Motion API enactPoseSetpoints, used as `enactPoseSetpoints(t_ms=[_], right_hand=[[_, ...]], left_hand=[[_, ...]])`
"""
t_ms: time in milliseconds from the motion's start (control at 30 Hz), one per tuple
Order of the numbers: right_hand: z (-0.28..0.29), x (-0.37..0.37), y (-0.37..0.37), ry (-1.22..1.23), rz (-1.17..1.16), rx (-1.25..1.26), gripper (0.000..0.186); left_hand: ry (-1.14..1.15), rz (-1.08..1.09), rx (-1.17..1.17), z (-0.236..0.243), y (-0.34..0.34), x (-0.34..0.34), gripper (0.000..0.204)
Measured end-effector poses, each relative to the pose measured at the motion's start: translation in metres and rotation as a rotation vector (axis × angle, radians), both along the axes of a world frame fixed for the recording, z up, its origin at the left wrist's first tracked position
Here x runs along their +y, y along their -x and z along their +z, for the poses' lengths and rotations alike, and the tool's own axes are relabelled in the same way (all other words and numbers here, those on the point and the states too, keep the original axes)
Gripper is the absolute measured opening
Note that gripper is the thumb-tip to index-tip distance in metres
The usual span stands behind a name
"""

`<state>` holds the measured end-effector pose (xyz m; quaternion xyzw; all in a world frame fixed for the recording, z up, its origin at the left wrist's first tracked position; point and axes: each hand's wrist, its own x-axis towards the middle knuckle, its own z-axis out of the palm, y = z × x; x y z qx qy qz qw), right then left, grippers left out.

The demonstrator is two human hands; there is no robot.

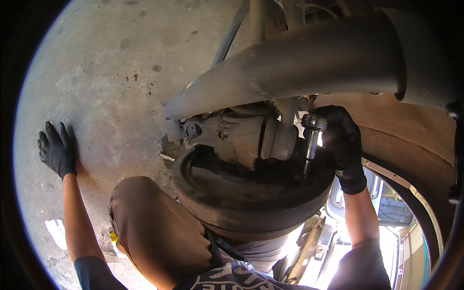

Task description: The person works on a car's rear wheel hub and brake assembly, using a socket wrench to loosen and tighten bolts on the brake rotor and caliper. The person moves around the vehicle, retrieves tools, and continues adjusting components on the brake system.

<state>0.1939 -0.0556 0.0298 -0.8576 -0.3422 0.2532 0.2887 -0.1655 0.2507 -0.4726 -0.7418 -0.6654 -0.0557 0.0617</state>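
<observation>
My left hand point(59, 150), in a black glove, lies on the concrete floor with its fingers spread. In a matching glove, my right hand point(343, 140) is closed beside the dark, round head of a socket wrench point(314, 123). Its handle is hidden by the hand. A chrome shaft point(311, 145) runs down from the head to a dark, dirty brake disc point(251, 208), where its lower end fades into shadow. A grimy brake caliper point(251, 137) sits across the disc, left of the wrench.
Above the caliper, a thick dark tube point(314, 60) slants across. A brown wheel-arch liner point(386, 135) curves round at right. My bent knee point(145, 203) is left of the disc. A small silver metal pin point(166, 157) lies on the floor point(111, 96).
</observation>
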Motion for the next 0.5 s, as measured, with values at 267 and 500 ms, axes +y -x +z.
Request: enactPoseSetpoints(t_ms=[267, 500], right_hand=[[-0.0028, -0.0004, 0.0039, -0.042, 0.019, -0.083, 0.025], [0.0004, 0.0013, 0.0049, 0.002, 0.127, -0.187, 0.026]], left_hand=[[-0.009, -0.027, -0.005, 0.0030, 0.0018, -0.0007, 0.067], [0.001, -0.010, 0.010, 0.0031, -0.0007, -0.0004, 0.068]])
